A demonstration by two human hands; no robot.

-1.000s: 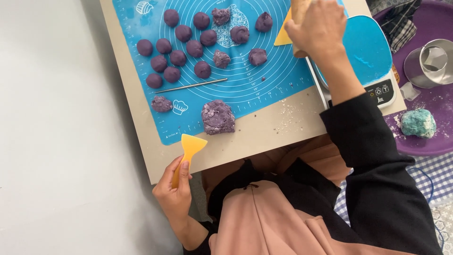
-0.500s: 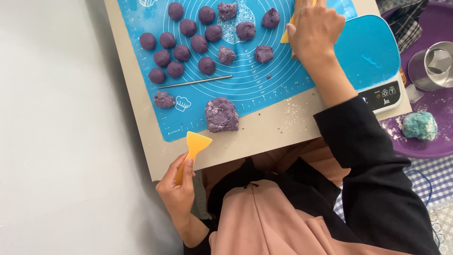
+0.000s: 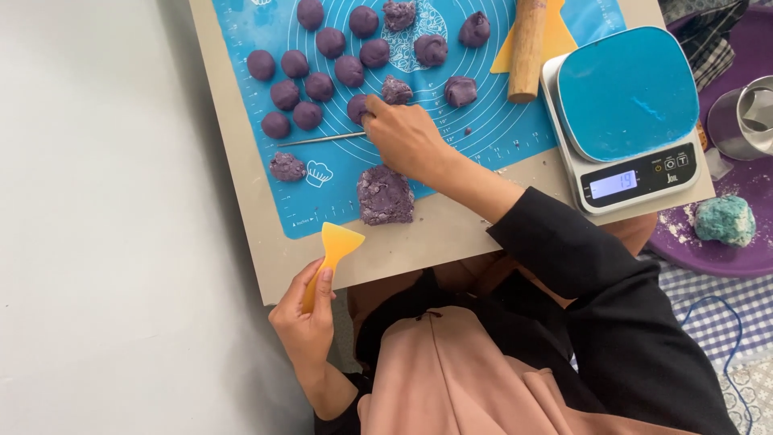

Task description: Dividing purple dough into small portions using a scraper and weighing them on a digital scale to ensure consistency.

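Nearest to the body, the left hand [image 3: 310, 310] grips the handle of a yellow scraper [image 3: 332, 251], its blade pointing up toward the board [image 3: 241, 209]. Just beyond the blade lies a purple dough lump [image 3: 384, 194] on the blue mat [image 3: 499, 129]. Farther, the right hand [image 3: 407, 138] lies over the mat, its fingers [image 3: 372, 111] closed on a purple dough ball [image 3: 357, 107] at the left of the hand. More balls lie beyond; a thin metal rod [image 3: 322, 138] lies flat, pointing left from the hand

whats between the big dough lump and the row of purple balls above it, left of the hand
In the head view, a thin metal rod lies on the blue mat between the lump and the balls; the right hand reaches alongside.
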